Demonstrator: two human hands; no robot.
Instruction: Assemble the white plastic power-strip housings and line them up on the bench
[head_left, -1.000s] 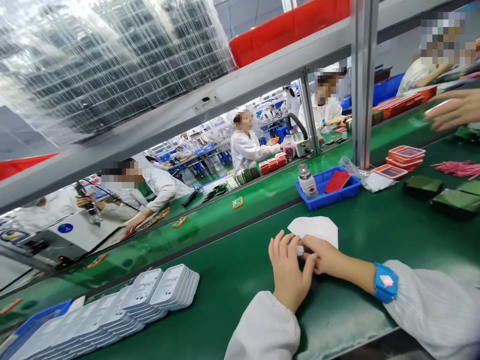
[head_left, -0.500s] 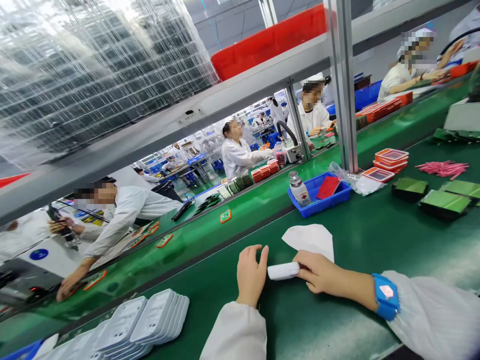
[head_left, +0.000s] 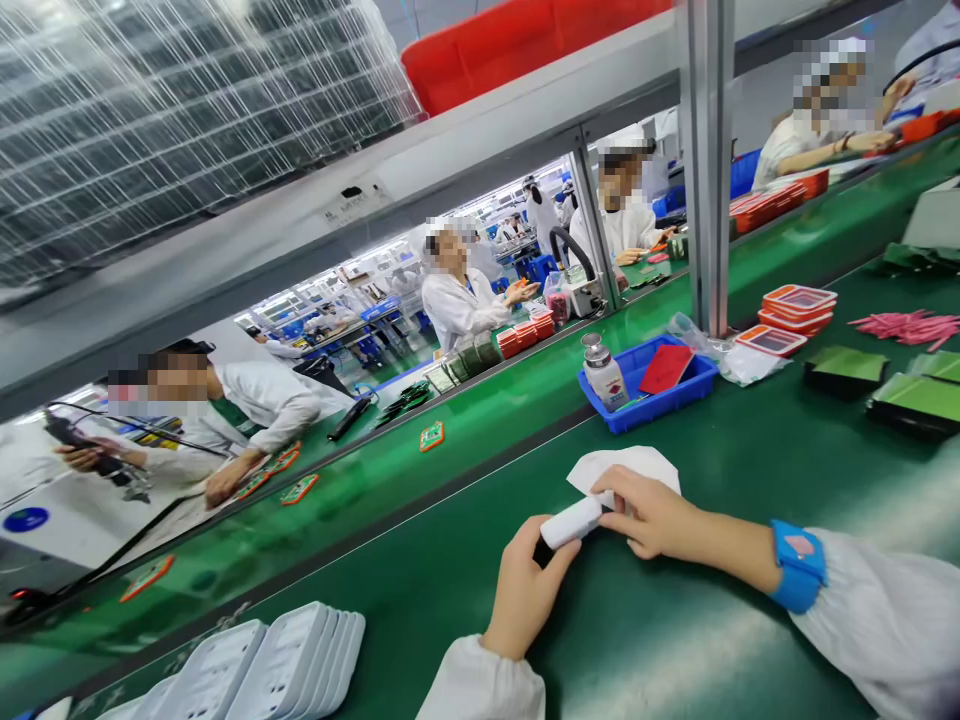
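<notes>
A small white plastic case (head_left: 571, 522) is held up off the green bench between both hands, tilted with its right end higher. My left hand (head_left: 523, 585) is closed round the case's left end, thumb below and fingers above. At the other end, my right hand (head_left: 660, 512) pinches it between thumb and fingers. Just behind my right hand lies a white sheet (head_left: 637, 463), which could be paper or cloth. Stacked white plastic shells (head_left: 289, 660) sit to the left of my left hand.
A blue tray (head_left: 660, 405) beyond the sheet holds a metal-topped bottle (head_left: 604, 378) and a red piece (head_left: 666, 369). To the right are orange-rimmed frames (head_left: 799, 305), pink strips (head_left: 907, 325) and green-topped stacks (head_left: 847, 367). A conveyor (head_left: 360, 500) carries orange-edged boards; co-workers sit behind it.
My left hand, open and apart from the case before, has closed on its left end. The case has tilted. Across the belt, a co-worker's arm has drawn back, and the view has shifted slightly.
</notes>
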